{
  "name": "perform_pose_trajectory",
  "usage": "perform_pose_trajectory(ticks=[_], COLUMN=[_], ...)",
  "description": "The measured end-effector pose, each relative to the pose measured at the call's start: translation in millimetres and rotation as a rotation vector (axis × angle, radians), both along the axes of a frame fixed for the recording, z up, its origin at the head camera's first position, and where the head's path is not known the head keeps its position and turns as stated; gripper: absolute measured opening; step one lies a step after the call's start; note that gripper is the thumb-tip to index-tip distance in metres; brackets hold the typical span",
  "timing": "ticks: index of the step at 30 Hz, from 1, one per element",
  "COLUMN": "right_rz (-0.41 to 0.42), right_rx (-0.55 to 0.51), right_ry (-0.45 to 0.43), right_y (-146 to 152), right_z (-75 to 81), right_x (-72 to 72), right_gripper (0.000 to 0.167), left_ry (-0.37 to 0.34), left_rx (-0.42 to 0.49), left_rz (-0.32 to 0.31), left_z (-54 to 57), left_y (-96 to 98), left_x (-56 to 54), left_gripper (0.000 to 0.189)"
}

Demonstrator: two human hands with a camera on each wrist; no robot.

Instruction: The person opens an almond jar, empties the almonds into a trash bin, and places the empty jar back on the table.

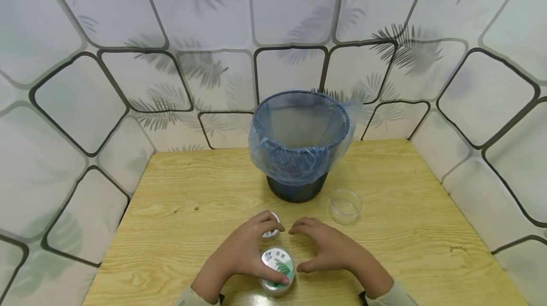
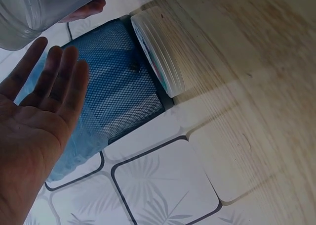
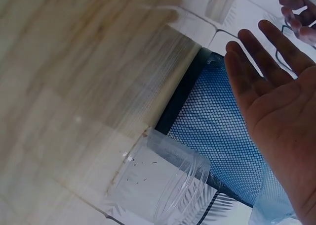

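My left hand point(image 1: 249, 249) hovers beside a round clear container point(image 1: 278, 289) with a silver-and-green printed top, its thumb overlapping that top in the head view. In the left wrist view the fingers of my left hand point(image 2: 49, 96) are extended, near the clear container point(image 2: 54, 5); contact cannot be told. A round clear lid point(image 2: 160, 52) with a printed face lies on the table, partly hidden by the left hand in the head view. To the container's right, my right hand point(image 1: 329, 246) holds nothing; its fingers look extended in the right wrist view point(image 3: 281, 96).
A mesh bin point(image 1: 299, 192) lined with a blue plastic bag point(image 1: 295, 163) stands at the back of the wooden table point(image 1: 192, 192). An uncovered clear jar point(image 1: 345, 207) sits at its front right. Patterned wall covering point(image 1: 222, 78) encloses the back and sides.
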State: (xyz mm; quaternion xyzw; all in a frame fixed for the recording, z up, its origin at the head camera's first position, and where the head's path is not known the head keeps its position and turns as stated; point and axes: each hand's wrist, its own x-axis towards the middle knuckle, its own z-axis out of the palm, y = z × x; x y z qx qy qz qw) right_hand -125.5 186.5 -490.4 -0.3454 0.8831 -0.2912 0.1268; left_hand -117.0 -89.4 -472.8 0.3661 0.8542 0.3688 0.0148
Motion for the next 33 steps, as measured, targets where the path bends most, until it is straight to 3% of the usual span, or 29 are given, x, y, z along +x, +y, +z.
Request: perform_pose_trajectory(ticks=[7,20,28,33], right_rz=[0.016,0.078,0.106,0.110], right_rx=[0.008,0.021,0.023,0.022], right_ry=[-0.043,-0.012,-0.053,-0.090], right_y=[-5,-10,-16,-18], right_z=[-2.7,-6.4,-10.0,-10.7], right_x=[1.1,5.4,7.4,9.2], right_gripper=[0.074,0.070,0.062,0.069], left_ry=[0.014,0.015,0.003,-0.005], left_rx=[0.007,0.012,0.012,-0.005], left_rz=[-0.011,-0.033,-0.053,-0.069], left_z=[-0.3,-3.4,-2.9,-2.5], left_y=[0.7,1.3,1.8,4.7], left_x=[1.0,3.3,6.2,7.9], left_gripper=[0.085,0.080,0.082,0.079])
